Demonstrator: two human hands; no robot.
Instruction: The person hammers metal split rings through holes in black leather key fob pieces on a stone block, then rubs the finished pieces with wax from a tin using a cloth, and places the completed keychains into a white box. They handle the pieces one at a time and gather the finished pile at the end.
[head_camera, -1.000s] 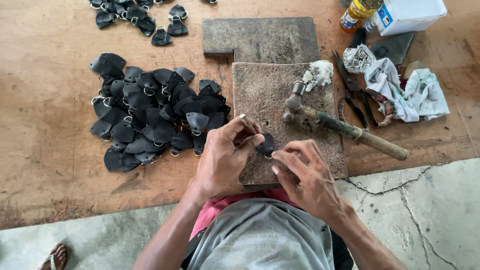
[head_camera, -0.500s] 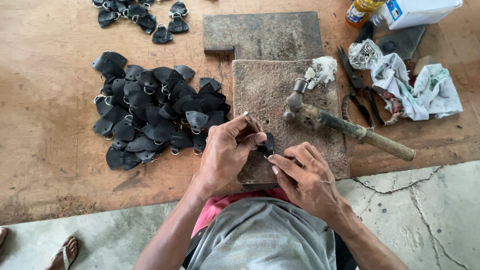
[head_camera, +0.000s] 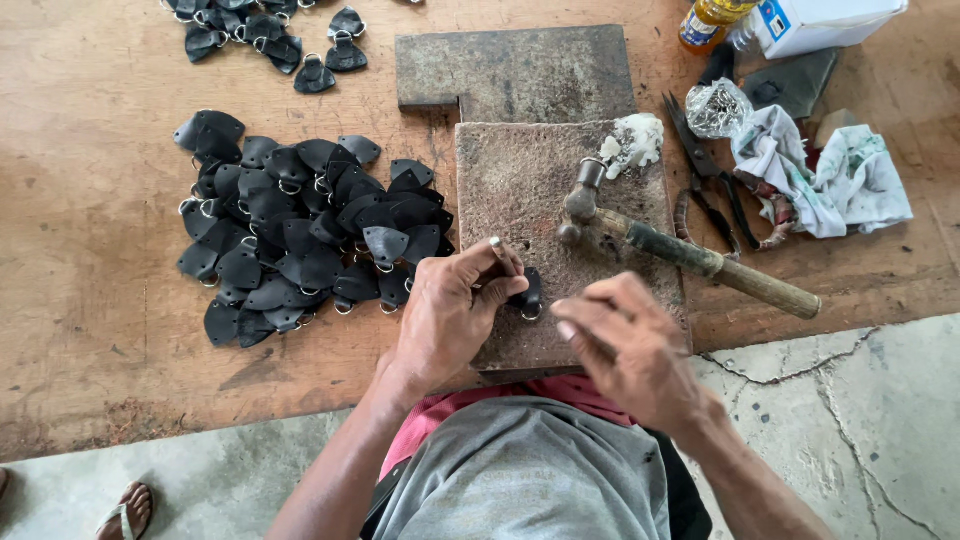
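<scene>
Small black leather tab (head_camera: 528, 292), rounded shape with a metal ring at its lower end, lies on a rough grey-brown stone block (head_camera: 520, 190), pitted top, set near the desk's front edge. Left hand (head_camera: 450, 305) is curled, thumb and fingertips pinched on the tab's left side, a ring on one finger. Right hand (head_camera: 625, 345) sits just right of the tab, fingers bent inward and loosely closed; cannot tell if it has hold of anything, and it looks apart from the tab.

Hammer (head_camera: 690, 255), metal head, worn wooden handle with dark wrap, lies diagonally across the block's right side, handle running toward the desk's right front edge. White crumpled lump (head_camera: 632, 140) at the block's far right corner. Second flat grey slab (head_camera: 515, 65) behind the block.

Left of the block, a heap of black leather tabs (head_camera: 300, 225), many with metal rings, overlapping. A smaller heap (head_camera: 265, 30) at the desk's far edge. Right side: dark pliers (head_camera: 710, 180), stained white-green rag (head_camera: 825, 180), clear crinkled bag (head_camera: 718, 108), yellow-capped bottle (head_camera: 708, 20), white box (head_camera: 820, 20).

Desk (head_camera: 90, 200) is low worn brown wood, scuffed and stained. Below its front edge, cracked grey concrete floor (head_camera: 860, 400); a sandalled foot (head_camera: 125, 510) at the lower left.
</scene>
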